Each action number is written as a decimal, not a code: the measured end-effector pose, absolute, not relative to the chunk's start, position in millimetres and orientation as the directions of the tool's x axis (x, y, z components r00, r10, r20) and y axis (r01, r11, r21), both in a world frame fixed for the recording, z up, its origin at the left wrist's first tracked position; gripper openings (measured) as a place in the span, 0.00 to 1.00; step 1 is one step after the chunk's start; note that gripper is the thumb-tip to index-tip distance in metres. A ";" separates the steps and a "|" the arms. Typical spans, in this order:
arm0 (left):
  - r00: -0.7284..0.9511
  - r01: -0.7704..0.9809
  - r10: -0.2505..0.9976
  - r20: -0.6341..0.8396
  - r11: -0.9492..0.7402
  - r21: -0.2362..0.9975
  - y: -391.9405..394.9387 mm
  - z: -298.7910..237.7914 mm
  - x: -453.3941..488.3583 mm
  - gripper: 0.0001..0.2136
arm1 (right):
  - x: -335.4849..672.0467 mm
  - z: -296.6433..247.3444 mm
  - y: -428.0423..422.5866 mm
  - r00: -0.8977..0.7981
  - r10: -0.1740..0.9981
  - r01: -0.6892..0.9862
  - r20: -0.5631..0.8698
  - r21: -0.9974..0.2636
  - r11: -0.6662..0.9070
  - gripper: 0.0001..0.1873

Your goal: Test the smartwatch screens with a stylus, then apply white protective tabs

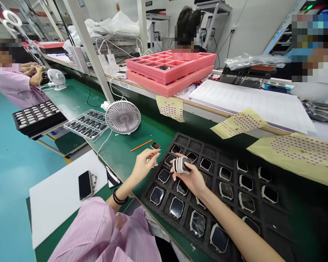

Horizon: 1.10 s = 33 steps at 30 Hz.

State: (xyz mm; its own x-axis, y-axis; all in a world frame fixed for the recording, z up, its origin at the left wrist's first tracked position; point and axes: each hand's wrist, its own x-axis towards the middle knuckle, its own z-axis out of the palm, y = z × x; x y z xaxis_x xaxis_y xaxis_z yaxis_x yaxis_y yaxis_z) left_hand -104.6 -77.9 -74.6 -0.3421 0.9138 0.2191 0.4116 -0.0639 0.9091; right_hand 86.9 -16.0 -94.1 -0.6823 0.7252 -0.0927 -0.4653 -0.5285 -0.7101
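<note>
Fingers [190, 167] of the right hand [194, 180] are closed round at least four watches [182, 165]; for the left hand [142, 162], grip cannot be told.

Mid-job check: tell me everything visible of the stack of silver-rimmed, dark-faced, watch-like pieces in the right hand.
The stack of silver-rimmed, dark-faced, watch-like pieces shows pale, metallic-looking bands with dark lines between them, and a dark, rounded face at its right end. The pieces sit close together, tipped on edge in a sideways row; their exact number is hard to tell. The bare right hand holds it over the black foam compartment tray. The bare left hand is apart from it.
</note>
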 end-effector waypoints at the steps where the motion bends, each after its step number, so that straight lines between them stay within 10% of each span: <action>1: -0.373 0.282 0.909 0.184 -0.078 0.956 -78.9 -71.7 -93.3 0.12 | 87.4 -91.2 -18.4 -0.672 0.738 -0.488 -0.064 -0.711 -0.506 0.19; 7: -0.459 -0.204 0.888 0.003 -0.109 0.973 -78.6 -65.7 -37.6 0.11 | 92.6 -79.2 -30.9 -0.571 0.820 -0.556 0.048 -0.757 -0.343 0.24; 21: -0.619 -0.442 0.780 -0.092 -0.249 0.862 -81.0 -65.8 12.2 0.09 | 102.4 -95.5 -44.0 -0.367 0.877 -0.400 0.310 -0.904 0.152 0.24; 33: -0.074 -0.793 0.963 -0.260 0.101 0.600 -78.7 -76.9 -7.4 0.17 | 108.4 -75.0 -44.3 -0.443 0.857 -0.435 0.262 -0.899 0.051 0.23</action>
